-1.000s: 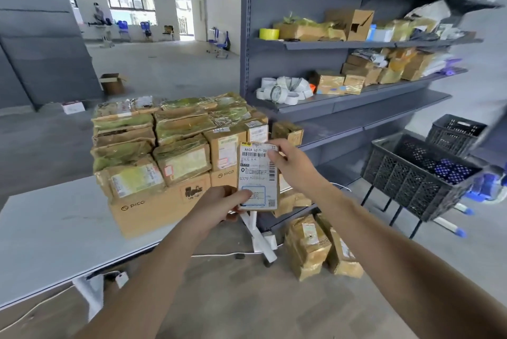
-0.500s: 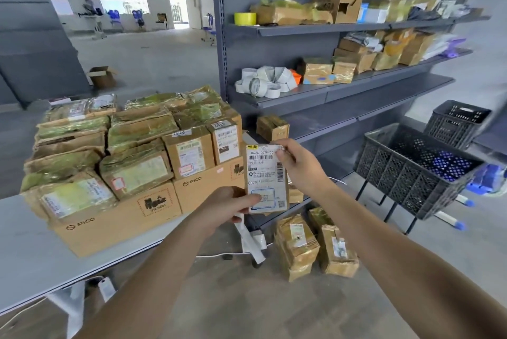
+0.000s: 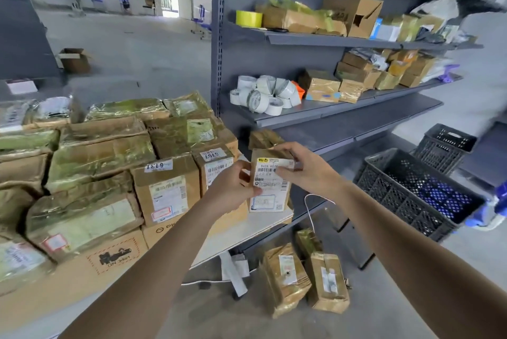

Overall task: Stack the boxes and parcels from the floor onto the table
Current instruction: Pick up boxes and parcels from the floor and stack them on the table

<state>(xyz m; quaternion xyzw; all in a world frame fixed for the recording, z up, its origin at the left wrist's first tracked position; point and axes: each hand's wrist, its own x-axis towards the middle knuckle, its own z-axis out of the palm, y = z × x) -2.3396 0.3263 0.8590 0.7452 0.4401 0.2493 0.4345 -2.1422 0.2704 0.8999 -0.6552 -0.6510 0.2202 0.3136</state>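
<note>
Many taped parcels [image 3: 104, 152] are sitting stacked on the counter [image 3: 263, 224], just left of the left hand [image 3: 233, 187]. Two floor parcels [image 3: 285, 278] are lying below both hands. One labelled parcel [image 3: 270, 187] is standing upright over the counter's end, with the left hand pinching its left edge and the right hand [image 3: 304, 171] gripping its top right corner.

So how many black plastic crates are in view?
2: a large black plastic crate right of the grey shelving, and a smaller black crate just behind it. More may sit out of frame.
</note>
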